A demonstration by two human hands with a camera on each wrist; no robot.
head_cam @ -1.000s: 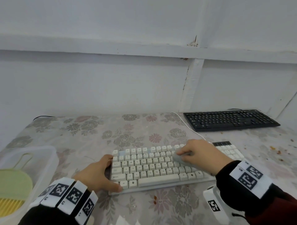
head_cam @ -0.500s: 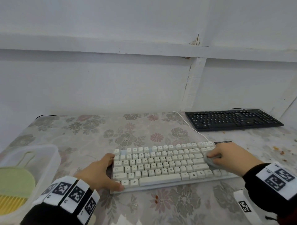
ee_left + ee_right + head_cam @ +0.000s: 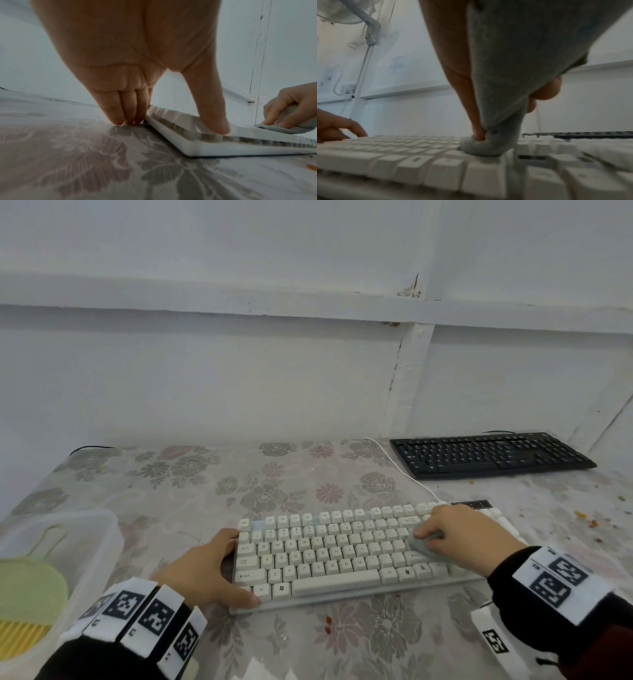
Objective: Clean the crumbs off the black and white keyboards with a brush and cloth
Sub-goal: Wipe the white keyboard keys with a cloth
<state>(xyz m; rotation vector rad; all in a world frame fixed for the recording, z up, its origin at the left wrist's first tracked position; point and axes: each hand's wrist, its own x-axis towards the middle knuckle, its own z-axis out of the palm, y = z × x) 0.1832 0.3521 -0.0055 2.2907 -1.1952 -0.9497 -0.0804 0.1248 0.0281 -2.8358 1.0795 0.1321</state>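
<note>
White keyboard: cream-keyed plastic keyboard (image 3: 346, 553) lies flat on the floral tablecloth (image 3: 191, 491), nearest the person, between both hands.
Left hand: left hand (image 3: 202, 570) braces the keyboard's left end, fingers straight against its side edge, thumb (image 3: 211, 108) pressing down on the front corner.
Right hand: right hand (image 3: 459, 535) clutches a bunched grey cloth (image 3: 489, 147), pushing it onto keys right of centre.
Left of the hands: clear plastic tub (image 3: 99, 529) holding a pale green brush with yellow bristles (image 3: 27, 604).
Crumbs: orange crumbs (image 3: 585, 518) lie scattered on the tablecloth to the right.
Far right: black keyboard (image 3: 489, 455) rests near the wall, well apart from both hands.
</note>
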